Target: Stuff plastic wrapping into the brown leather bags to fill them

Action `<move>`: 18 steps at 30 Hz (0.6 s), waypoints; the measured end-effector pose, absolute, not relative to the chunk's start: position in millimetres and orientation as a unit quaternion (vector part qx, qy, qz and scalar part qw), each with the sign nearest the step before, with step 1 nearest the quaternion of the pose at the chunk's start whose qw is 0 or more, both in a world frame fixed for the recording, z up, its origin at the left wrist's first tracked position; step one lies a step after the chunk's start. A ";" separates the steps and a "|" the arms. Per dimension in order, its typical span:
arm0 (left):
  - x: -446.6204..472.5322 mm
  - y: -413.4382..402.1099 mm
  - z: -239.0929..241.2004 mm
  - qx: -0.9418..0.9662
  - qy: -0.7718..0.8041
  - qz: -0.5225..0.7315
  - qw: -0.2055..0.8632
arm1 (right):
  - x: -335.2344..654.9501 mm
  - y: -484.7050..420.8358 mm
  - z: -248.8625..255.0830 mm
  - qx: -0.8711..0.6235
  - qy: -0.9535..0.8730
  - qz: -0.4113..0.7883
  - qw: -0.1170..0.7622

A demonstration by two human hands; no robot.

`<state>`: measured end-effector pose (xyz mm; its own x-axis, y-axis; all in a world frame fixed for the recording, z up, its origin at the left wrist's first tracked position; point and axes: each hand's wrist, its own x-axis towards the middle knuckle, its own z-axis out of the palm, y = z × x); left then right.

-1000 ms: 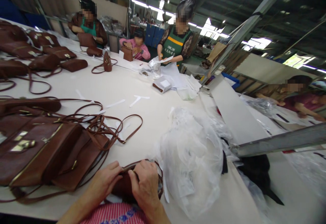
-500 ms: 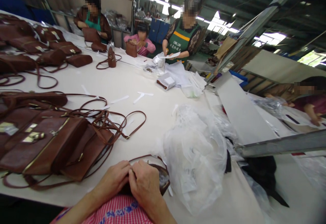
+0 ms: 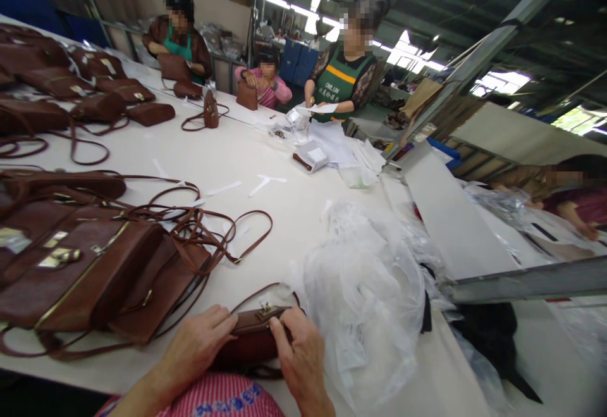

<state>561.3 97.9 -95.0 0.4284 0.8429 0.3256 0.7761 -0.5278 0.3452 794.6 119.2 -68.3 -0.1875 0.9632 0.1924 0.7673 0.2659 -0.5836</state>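
Note:
A small brown handbag (image 3: pixel 253 341) lies at the table's near edge, close against my body, its top edge facing up. My left hand (image 3: pixel 202 341) is closed on the bag's left end, fingers over the top edge. At the right end my right hand (image 3: pixel 300 350) pinches the top edge with thumb and finger; a zip pull there is too small to make out. Metal hardware (image 3: pixel 266 309) shows at the bag's back top edge. Behind it a thin brown strap (image 3: pixel 258 290) arches up. My palms hide both ends of the bag.
Brown handbags (image 3: pixel 80 265) with tangled straps (image 3: pixel 199 233) are heaped at left. Crumpled clear plastic bags (image 3: pixel 365 303) lie right of my hands. White paper strips (image 3: pixel 265 181) are scattered mid-table. Several co-workers, one in a green apron (image 3: pixel 336 85), work beyond. A metal post (image 3: pixel 478 50) slants at right.
My right hand has moved right along the bag's top, away from my left hand. The mouth, which gaped open with lining showing, is now closed. My left hand has shifted slightly left.

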 end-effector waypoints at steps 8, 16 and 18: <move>530.9 83.2 -125.7 0.829 0.465 0.293 0.101 | 854.5 110.5 -104.8 -0.656 -0.570 0.331 0.369; 513.2 83.8 -155.7 0.796 0.499 0.307 0.153 | 838.2 113.4 -125.6 -0.643 -0.369 0.568 0.357; 512.6 85.3 -151.7 0.791 0.503 0.306 0.165 | 837.8 116.7 -124.9 -0.630 -0.350 0.596 0.353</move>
<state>512.6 85.3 -151.7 0.3068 0.8970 0.3181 0.6950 -0.4395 0.5690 837.8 116.7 -124.9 0.0439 0.8625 -0.5042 0.0193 -0.5053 -0.8627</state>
